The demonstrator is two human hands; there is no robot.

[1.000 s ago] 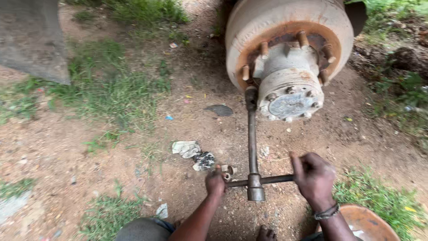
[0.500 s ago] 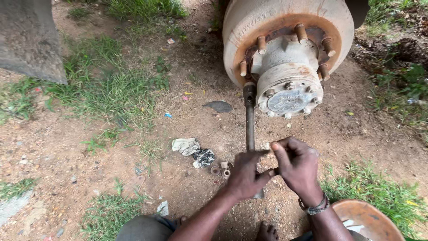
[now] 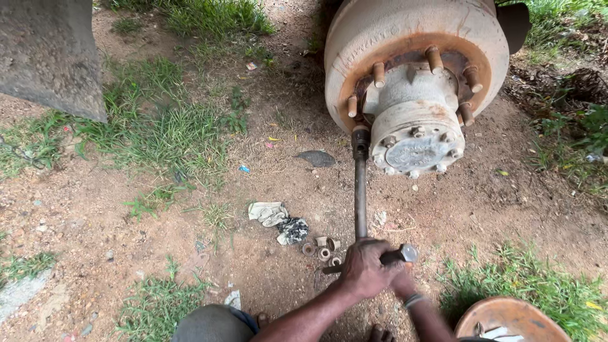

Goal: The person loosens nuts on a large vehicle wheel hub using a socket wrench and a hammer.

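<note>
Head view, looking down at a truck wheel hub (image 3: 415, 82) with the wheel off, rusty studs sticking out round the flange. A long socket wrench (image 3: 360, 190) runs from a stud at the hub's lower left straight back toward the person. Its cross handle (image 3: 396, 256) sits at the near end, and that's where both hands are. The left hand (image 3: 366, 269) is wrapped tight over the bar just beside the shaft. The right hand (image 3: 404, 283) is tucked mostly under it, so I can't tell how firmly it's closed.

A few removed wheel nuts (image 3: 322, 247) lie on the dirt just left of the hands, next to a crumpled rag (image 3: 277, 220).

My take: keep the shaft lined up square with the stud so the socket doesn't rock off, and spread the hands out along the handle for leverage. Bunched together like this looks weak for a stubborn nut.
</note>
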